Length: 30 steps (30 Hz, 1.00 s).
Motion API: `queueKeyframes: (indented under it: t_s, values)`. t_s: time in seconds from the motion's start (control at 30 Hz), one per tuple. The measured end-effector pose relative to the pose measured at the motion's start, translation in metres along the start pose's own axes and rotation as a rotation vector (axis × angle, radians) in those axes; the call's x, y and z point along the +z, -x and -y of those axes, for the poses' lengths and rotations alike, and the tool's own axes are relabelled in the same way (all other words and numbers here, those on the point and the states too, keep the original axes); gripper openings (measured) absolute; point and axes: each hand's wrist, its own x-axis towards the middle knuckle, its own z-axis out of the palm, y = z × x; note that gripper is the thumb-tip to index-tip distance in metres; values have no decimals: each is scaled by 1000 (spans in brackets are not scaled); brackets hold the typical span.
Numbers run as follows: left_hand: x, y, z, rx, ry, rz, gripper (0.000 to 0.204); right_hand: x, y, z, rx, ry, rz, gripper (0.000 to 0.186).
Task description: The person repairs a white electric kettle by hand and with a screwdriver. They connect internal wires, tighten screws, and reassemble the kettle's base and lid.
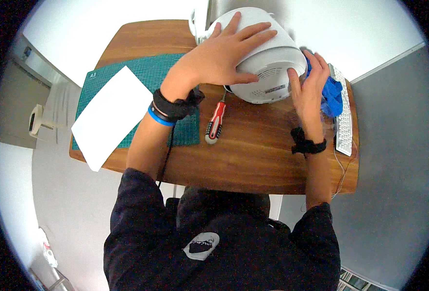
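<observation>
A white rounded appliance (270, 72) with vent slots and a label lies tipped at the far middle of the table, its vented underside facing me. My left hand (224, 53) lies spread across its top, thumb reaching down over the rim. At its right edge my right hand (309, 85) has the thumb on the vented side and the fingers round the outer side. A screwdriver (216, 123) with a red, black and white handle lies on the table in front, its tip towards the appliance.
A green cutting mat (185, 131) bears a white paper sheet (112, 116) on the left of the wooden table (234, 165). Crumpled blue material (333, 97) and a white keyboard (344, 126) lie at the right edge. A black cable (167, 157) hangs over the near edge.
</observation>
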Motion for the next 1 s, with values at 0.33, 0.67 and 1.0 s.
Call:
queueKeyframes:
  t_s: [0.33,0.67,1.0]
  values:
    - [1,-2,-8,16,33,4,125,12,20,39,145,-233,84,140]
    - [-12,0,-3,-14,50,166,137,35,11,45,170,-201,-8,146]
    - [-23,6,21,106,-62,166,134,24,24,23,204,-429,-3,136]
